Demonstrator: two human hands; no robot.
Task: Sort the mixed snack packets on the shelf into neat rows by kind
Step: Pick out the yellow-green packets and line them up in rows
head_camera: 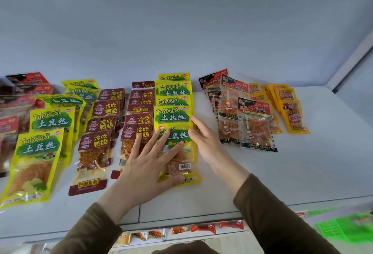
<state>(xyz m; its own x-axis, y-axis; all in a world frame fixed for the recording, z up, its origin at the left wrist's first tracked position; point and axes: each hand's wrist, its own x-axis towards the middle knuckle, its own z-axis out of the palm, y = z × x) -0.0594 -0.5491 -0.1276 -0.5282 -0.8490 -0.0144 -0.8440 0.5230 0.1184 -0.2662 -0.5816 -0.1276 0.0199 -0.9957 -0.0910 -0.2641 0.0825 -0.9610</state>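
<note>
**Head view: both hands at the front yellow packet of the middle row**

The head camera looks down on a white shelf [282, 173] covered with snack packets laid in overlapping rows that run from the back wall toward the front edge. The left hand [149, 165] lies flat with its fingers straight and spread, palm down on the nearest yellow-green packet [181, 152] of the centre yellow row [173, 100]; its little finger side reaches over onto the neighbouring dark red packet [131, 142]. The thumb presses the lower edge of the yellow packet. The right hand [203, 140] stands on edge against the right side of the same packet, its fingers straight and held close together, fingertips reaching up beside the next yellow packet behind it. Neither hand grips anything.

To the left of the hands run two rows of dark red packets [101, 124], then another double row of yellow-green packets [44, 132], and at the far left edge some red-topped packets [12, 116], partly cut off. To the right, well apart from the hands, lies a group of clear packets with red and black headers [252, 124], and beyond them orange-yellow packets [290, 112]. Both forearms wear brown sleeves [268, 213].
</note>
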